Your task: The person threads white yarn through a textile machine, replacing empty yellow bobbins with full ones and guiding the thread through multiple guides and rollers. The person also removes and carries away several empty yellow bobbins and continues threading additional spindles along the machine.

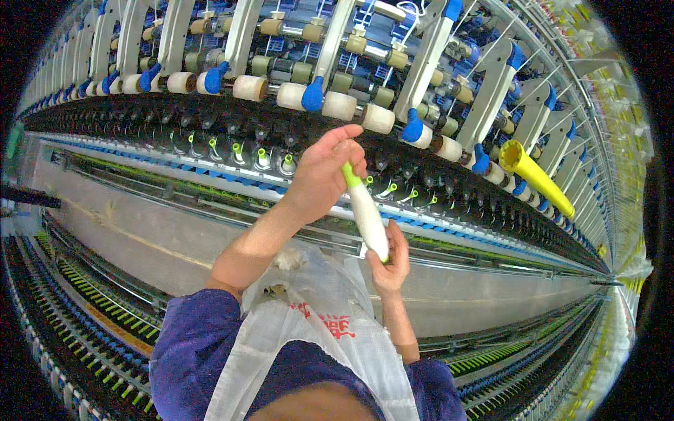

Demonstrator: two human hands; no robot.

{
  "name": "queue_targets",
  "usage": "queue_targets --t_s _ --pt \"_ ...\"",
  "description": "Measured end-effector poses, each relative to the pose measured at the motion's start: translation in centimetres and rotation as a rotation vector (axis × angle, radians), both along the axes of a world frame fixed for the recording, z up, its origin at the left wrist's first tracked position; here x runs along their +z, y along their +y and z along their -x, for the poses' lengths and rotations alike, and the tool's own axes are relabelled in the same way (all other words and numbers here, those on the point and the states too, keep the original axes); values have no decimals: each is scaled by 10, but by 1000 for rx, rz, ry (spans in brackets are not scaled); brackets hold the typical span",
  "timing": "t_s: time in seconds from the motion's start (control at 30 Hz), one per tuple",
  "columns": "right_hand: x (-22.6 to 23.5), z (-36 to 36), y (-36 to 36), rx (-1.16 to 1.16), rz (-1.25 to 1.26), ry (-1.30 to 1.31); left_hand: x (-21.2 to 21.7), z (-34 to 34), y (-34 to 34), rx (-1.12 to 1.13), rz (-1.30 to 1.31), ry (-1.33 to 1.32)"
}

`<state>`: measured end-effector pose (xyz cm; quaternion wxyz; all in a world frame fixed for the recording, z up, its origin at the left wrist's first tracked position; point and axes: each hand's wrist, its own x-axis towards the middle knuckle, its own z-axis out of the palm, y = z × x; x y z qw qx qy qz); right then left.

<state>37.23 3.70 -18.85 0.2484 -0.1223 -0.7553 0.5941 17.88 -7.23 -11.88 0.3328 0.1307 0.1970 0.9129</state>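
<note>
A spinning bobbin (367, 219) wound with white yarn, with a bright green tube end, is held slanted between my two hands in front of the machine. My left hand (319, 179) has its fingers curled at the upper green end, with the index finger reaching toward the rollers. Around the lower end, my right hand (391, 265) closes with thumb and fingers. Behind my left hand runs a row of spindles, several with green tubes (262, 158). Any loose yarn end at my fingers is too fine to make out.
Pale rollers (339, 106) and grey arms with blue knobs (312, 95) line the spinning frame above. A yellow tube (537, 179) sticks out at the right. Below runs a grey aisle floor (161, 235), with another machine's green spindle row (105, 302) behind me. I wear a whitish plastic apron (309, 281).
</note>
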Motion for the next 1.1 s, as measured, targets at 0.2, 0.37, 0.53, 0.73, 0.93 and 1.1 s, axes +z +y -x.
queue_targets --t_s 0.2,0.37,0.53,0.73,0.93,1.1 --pt "53 -3 -11 178 684 28 7 -38 -7 -321 -90 500" --pt "81 18 0 -165 85 -11 7 -47 -18 -266 142 438" --pt "104 40 17 -25 236 34 8 -50 -15 -365 244 509" --pt "95 37 3 -195 -58 80 0 -74 -5 3 721 727" --pt "69 33 -20 -280 -94 126 -18 -80 9 401 861 1028" --pt "50 44 -16 -377 -16 262 -24 -87 8 399 904 1008"
